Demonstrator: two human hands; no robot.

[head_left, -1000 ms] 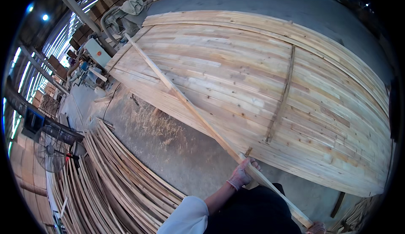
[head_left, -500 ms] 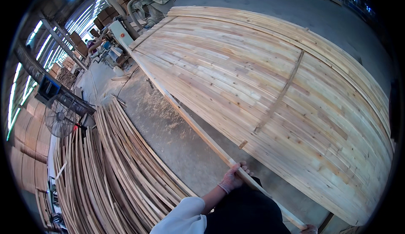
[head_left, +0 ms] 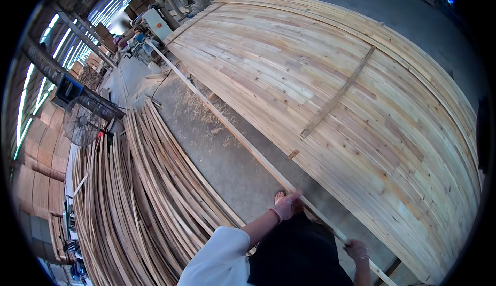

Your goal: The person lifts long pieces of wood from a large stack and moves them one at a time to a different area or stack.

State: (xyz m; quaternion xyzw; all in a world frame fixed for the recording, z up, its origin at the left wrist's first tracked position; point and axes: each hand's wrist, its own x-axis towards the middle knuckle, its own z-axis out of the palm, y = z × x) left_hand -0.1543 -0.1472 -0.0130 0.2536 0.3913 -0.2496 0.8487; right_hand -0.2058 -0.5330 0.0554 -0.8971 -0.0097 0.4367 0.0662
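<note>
A long, thin wooden strip [head_left: 236, 132] runs slantwise from the machinery at the far left to the lower right. My left hand [head_left: 288, 206], in a pale glove, is closed round it in front of my body. Lower down and to the right, my right hand [head_left: 356, 250] grips the same strip near its near end, which goes on past the hand to the lower edge. The strip hangs above the floor, alongside a broad stack of joined wooden boards [head_left: 279, 74].
Many loose, thin wood strips [head_left: 155, 183] lie in a long pile at my left. A standing fan [head_left: 82, 122] and stacked brown boards [head_left: 44, 149] are beyond it. Sawdust covers part of the concrete floor [head_left: 206, 167]. A person works by the machine [head_left: 147, 48] far off.
My right hand has come further into view from the lower edge, up and leftward, still on the strip. The strip's far end now reaches the machinery. The whole view has shifted slightly.
</note>
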